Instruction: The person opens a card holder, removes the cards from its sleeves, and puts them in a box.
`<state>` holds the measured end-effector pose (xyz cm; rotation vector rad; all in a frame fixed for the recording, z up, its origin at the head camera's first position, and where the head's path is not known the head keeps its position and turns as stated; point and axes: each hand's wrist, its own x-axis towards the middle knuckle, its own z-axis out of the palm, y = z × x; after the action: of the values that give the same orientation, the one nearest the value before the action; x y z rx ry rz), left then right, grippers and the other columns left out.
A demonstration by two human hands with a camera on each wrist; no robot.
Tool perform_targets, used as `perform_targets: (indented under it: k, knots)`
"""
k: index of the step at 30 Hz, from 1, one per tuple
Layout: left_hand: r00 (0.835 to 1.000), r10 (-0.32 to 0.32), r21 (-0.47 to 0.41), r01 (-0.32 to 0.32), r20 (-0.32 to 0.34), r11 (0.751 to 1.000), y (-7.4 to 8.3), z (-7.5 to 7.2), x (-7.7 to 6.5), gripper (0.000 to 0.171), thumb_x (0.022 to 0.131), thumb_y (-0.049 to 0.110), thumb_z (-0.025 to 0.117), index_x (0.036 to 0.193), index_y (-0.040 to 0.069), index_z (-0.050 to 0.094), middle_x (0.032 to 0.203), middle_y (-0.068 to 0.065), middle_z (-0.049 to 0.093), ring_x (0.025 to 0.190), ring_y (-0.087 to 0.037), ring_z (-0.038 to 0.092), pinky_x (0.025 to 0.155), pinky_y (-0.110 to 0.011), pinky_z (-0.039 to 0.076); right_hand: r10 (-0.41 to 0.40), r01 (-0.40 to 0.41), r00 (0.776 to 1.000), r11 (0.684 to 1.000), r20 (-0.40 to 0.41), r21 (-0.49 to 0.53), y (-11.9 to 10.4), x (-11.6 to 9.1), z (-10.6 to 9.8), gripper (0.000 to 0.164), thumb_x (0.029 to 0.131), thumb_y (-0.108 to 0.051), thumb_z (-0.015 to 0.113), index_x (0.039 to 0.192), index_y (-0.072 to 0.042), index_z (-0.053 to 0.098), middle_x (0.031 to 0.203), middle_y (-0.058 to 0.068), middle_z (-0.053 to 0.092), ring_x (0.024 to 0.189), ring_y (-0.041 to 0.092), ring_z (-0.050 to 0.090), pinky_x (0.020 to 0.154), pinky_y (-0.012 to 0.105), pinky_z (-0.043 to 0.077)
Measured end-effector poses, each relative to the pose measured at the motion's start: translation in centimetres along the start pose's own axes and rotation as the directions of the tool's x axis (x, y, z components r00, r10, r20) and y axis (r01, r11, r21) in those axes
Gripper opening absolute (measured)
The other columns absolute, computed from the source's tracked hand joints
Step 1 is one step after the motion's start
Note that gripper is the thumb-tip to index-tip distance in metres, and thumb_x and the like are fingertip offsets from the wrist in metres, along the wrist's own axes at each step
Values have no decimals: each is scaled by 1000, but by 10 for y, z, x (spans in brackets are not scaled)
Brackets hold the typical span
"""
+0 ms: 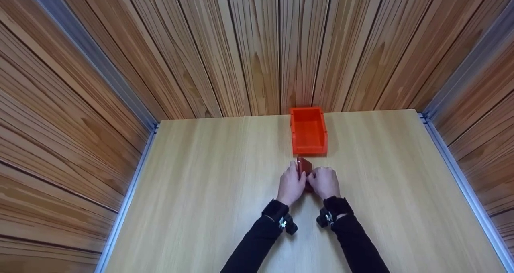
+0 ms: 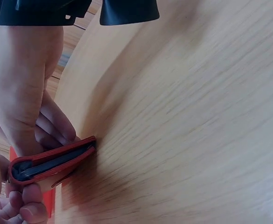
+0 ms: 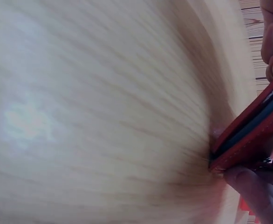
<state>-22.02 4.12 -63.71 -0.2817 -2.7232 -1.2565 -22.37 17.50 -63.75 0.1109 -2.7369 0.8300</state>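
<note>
A dark red folded wallet [image 1: 304,166] stands between both hands, just short of the bin. The left hand [image 1: 292,184] grips its left side, with the thumb toward the near edge. On the other side, the right hand [image 1: 324,182] pinches it with curled fingers. The left wrist view shows the wallet [image 2: 57,161] edge-on, folded over, with a dark inside between its red covers. In the right wrist view, the wallet [image 3: 253,126] shows stitched edges and a narrow gap, and its low corner is close to the tabletop. Fingers hide parts of it.
An orange-red open bin [image 1: 309,132] sits right beyond the wallet, against the back wooden wall [image 1: 257,56]. The pale wood tabletop [image 1: 200,192] is bordered by metal rails [image 1: 132,180] at the sides. Each wrist wears a black strap with a small camera.
</note>
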Motion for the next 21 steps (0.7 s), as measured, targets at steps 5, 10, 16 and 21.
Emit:
perform_targets:
  k: [5,10,16,21]
  knots:
    - [1000,-13,14,13,17,1000,-5,-1,0,19,100,12,63,112,2,53,98,-16,71,91,-29,73,76,-36,60,-38,37,999,999,-23,-2,7,-2,3,23,79,-1,71,57,-6,64,57,7,64,57,31,63,55,44,47]
    - [996,-73,-10,74,52,997,-13,-3,1,15,102,13,61,110,3,53,95,-12,70,87,-22,72,72,-30,59,32,-32,997,999,-69,10,25,-4,-1,18,77,1,71,59,-2,69,60,10,68,56,27,62,55,41,48]
    - [992,-101,-24,103,77,994,-23,-5,2,12,103,15,60,106,6,52,86,-5,64,76,-12,61,63,-24,49,86,-85,996,995,-18,46,36,-5,-6,17,81,-1,68,66,-1,74,67,12,73,61,26,62,60,42,50]
    - [996,-75,-16,76,53,997,-29,-7,0,12,103,13,60,102,5,52,83,-6,62,75,-13,59,64,-26,49,144,-145,989,986,15,87,35,-7,-6,15,83,-3,68,73,-1,78,74,14,76,67,29,67,66,45,54]
